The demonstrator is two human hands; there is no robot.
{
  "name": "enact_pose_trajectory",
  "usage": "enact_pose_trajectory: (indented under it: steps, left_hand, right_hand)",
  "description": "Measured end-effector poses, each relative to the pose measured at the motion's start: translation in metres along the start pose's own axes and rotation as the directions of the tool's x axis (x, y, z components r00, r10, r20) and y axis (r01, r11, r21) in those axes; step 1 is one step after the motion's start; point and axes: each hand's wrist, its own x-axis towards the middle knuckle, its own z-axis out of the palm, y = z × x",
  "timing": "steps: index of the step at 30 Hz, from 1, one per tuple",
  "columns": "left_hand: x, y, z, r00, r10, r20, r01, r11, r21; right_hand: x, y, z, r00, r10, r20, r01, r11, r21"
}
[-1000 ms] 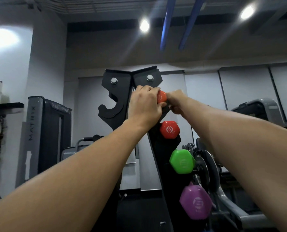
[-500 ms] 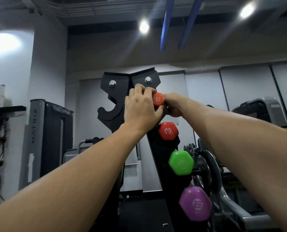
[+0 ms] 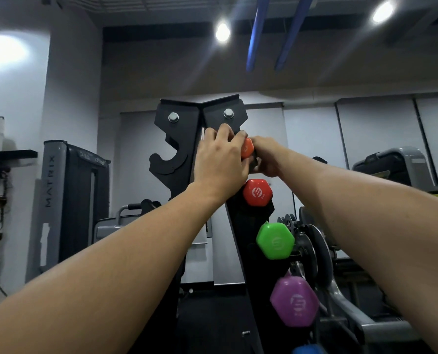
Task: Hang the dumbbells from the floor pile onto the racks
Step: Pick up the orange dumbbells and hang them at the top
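Small orange dumbbell (image 3: 247, 148) sat at the top right hook of the black rack (image 3: 184, 139), wedged between both hands. Left hand (image 3: 219, 159) curled over its near end; right hand (image 3: 267, 155) gripped the far side. Red dumbbell (image 3: 257, 192) hung just below. Top left hook (image 3: 166, 159) free.

Small orange dumbbell (image 3: 247, 148) at black rack's (image 3: 177, 159) top right hook; red (image 3: 257, 192), green (image 3: 274, 240), purple (image 3: 294, 301) hung below.
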Motion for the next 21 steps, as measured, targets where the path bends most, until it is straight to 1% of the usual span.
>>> enact_pose_trajectory:
  steps: [4,7,11,15,18,21]
  left_hand:
    - [0.001,0.003,-0.004,0.998,-0.065,0.019,0.066,0.995,-0.075]
    - [0.001,0.002,-0.008,0.996,-0.056,0.069,0.060,0.997,-0.055]
    - [-0.003,-0.001,-0.012,0.993,-0.059,0.101,0.066,0.995,-0.076]
    - [-0.015,-0.004,-0.015,0.991,-0.087,0.101,0.098,0.988,-0.116]
    - [-0.022,-0.009,-0.022,0.988,-0.090,0.127,0.105,0.987,-0.120]
    - [-0.028,-0.015,-0.032,0.984,-0.112,0.141,0.134,0.978,-0.160]
  right_hand:
    - [-0.006,-0.001,0.000,1.000,0.003,-0.013,-0.003,1.000,0.001]
    - [-0.009,-0.004,-0.003,1.000,-0.013,-0.022,0.013,1.000,0.006]
    - [-0.017,-0.005,-0.010,0.997,-0.053,-0.051,0.048,0.993,-0.104]
    - [-0.025,-0.008,-0.015,0.994,-0.055,-0.090,0.039,0.984,-0.171]
    - [-0.035,-0.010,-0.023,0.995,-0.059,-0.075,0.042,0.977,-0.210]
    - [-0.048,-0.013,-0.033,0.991,-0.104,-0.082,0.078,0.960,-0.268]
